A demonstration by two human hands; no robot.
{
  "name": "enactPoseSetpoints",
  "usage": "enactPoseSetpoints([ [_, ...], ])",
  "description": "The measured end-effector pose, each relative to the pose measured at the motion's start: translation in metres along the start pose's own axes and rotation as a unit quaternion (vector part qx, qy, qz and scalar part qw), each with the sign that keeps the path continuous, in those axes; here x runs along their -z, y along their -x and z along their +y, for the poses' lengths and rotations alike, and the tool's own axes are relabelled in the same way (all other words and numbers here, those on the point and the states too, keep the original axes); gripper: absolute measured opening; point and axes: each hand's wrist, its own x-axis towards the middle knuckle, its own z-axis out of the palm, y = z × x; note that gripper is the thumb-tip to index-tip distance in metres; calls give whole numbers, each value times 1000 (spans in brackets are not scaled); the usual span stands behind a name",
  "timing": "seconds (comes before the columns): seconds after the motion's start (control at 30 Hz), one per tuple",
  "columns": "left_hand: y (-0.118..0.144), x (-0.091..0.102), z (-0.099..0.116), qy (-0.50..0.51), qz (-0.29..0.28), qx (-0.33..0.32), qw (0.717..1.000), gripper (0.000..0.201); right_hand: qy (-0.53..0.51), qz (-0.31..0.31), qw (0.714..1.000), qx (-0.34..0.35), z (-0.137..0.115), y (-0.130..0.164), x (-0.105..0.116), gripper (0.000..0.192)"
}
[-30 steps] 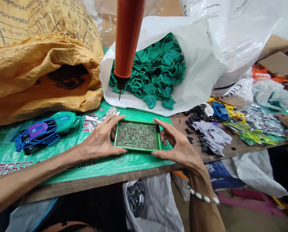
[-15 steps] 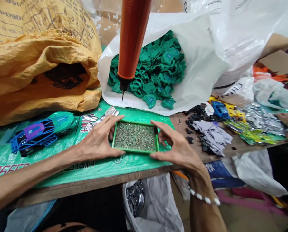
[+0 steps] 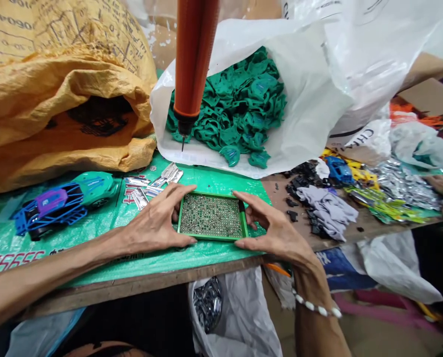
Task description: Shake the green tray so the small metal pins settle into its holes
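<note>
Since half a second ago we have levelled the green screw tray and the orange screwdriver hangs more upright. In the head view our left hand and right hand clamp the tray's ends on the green mat, near the table edge, right of the toy car.

Bright, even daylight falls from above; shadows under the hands are soft. The white plastic bag glares nearly blown out. Edges bow outward around it, and the orange screwdriver looks slightly soft.
</note>
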Motion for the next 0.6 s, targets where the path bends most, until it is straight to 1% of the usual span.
enactPoseSetpoints([
  [0.2, 2, -14, -10, -8, 23, 4, 1000, 93, 9, -16, 1000, -16, 13, -8, -2, 85],
  [0.27, 3, -16, -11, -6, 19, 10, 1000, 94, -13, -24, 999, -25, 16, -6, -4, 87],
  [0.33, 3, -17, -12, -2, 15, 13, 1000, 96, -54, -10, 998, -34, 18, -3, -7, 92],
  [0.4, 3, -17, -12, 4, 14, 14, 1000, 99, -96, 41, 993, -52, 20, 0, -12, 92],
  [0.5, 4, -17, -15, 0, 11, 11, 1000, 102, -103, 159, 979, -80, 23, 2, -19, 74],
  [0.53, 4, -17, -16, -1, 10, 10, 1000, 102, -96, 183, 975, -83, 24, 2, -20, 69],
  [0.6, 4, -18, -18, 8, 12, 9, 1000, 99, -81, 196, 974, -82, 26, 1, -22, 64],
])
